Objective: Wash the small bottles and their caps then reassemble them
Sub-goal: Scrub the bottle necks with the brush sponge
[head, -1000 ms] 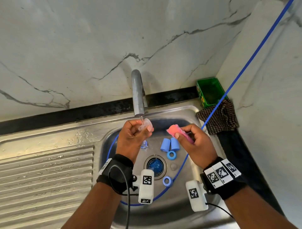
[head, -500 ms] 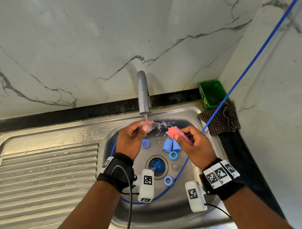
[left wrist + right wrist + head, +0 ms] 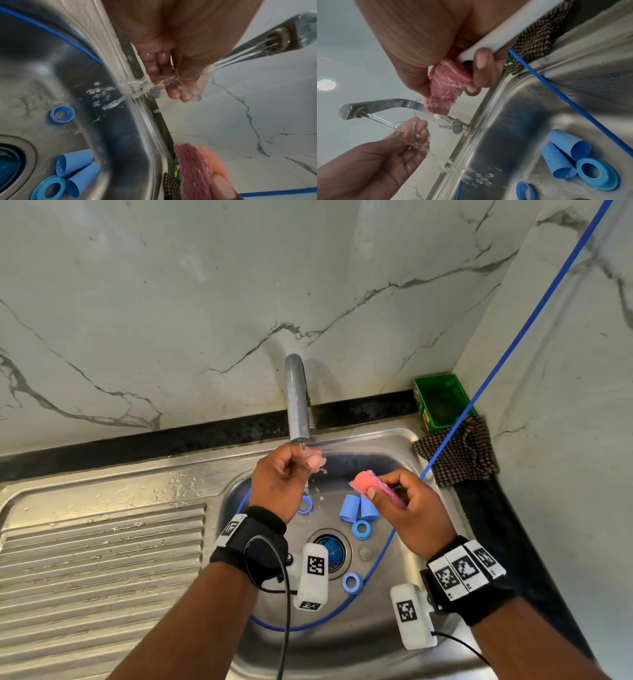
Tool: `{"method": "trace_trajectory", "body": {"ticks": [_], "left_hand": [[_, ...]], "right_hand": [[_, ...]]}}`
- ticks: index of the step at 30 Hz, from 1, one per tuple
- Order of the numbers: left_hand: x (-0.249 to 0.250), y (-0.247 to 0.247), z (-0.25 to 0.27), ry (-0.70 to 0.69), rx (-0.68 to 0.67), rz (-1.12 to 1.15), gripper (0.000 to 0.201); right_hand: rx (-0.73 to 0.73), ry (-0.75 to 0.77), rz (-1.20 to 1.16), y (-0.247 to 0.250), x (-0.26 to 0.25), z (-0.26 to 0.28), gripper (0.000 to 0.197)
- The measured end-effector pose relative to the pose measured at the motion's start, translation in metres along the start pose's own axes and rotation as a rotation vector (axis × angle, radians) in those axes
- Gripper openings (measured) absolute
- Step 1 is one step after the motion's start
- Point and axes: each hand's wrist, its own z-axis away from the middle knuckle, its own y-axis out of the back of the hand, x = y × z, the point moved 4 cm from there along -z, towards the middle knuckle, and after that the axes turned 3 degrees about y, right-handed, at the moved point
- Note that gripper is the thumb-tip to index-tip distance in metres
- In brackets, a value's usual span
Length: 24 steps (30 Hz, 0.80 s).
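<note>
A small clear bottle (image 3: 317, 461) sits at the fingertips (image 3: 175, 93) of the left hand (image 3: 281, 477), held directly under the tap spout (image 3: 297, 402). The thin stream of water (image 3: 240, 56) strikes it and splashes down off the fingers into the steel sink (image 3: 394, 642). The left hand's fingers curl round the bottle, though the glassy body is hard to trace through the running water. The right hand (image 3: 411, 505) hovers just to the right of it, over the basin, pinching a pink scrub sponge (image 3: 368, 484) between thumb and fingers.

On the sink floor below lie two blue cone-shaped caps (image 3: 358, 508), on their sides and touching each other, near the drain (image 3: 330, 549). A blue ring (image 3: 360, 529) lies just in front of them, touching one cone. Another blue ring (image 3: 305, 505) lies under the left hand, and a third (image 3: 352, 582) sits nearer the person, beside the drain. A blue cord (image 3: 513, 344) runs down from the upper right and loops through the basin.

At the sink's back right corner, a checked cloth (image 3: 459, 453) is bunched on the surface, with a green box (image 3: 440, 400) behind it against the marble wall (image 3: 171, 302). The ribbed drainboard (image 3: 102, 559) spreads to the left.
</note>
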Motion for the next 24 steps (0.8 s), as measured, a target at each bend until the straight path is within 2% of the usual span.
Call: {"method": "trace_trajectory", "body": {"ticks": [5,12,16,19,22,24], "left_hand": [[0.008,-0.003,0.003,-0.047,-0.029,-0.063,0.022],[0.014,0.003,0.011,-0.012,-0.021,-0.036,0.018],[0.014,0.011,0.013,-0.068,0.047,-0.155,0.025],[0.008,0.018,0.018,-0.046,0.062,-0.142,0.032],[0.008,0.021,0.029,-0.023,0.045,-0.136,0.028],[0.01,0.026,0.038,-0.032,0.086,-0.2,0.024]], "right_hand": [[-0.007,0.003,0.025,0.001,0.0,-0.002,0.018],[-0.015,0.024,0.044,0.004,-0.01,0.001,0.015],[-0.016,0.03,0.035,0.005,-0.016,0.006,0.014],[-0.014,0.033,0.026,0.005,-0.02,0.012,0.015],[-0.02,0.046,0.031,0.006,-0.024,0.018,0.016],[-0.032,0.052,0.036,0.004,-0.025,0.023,0.017]]}}
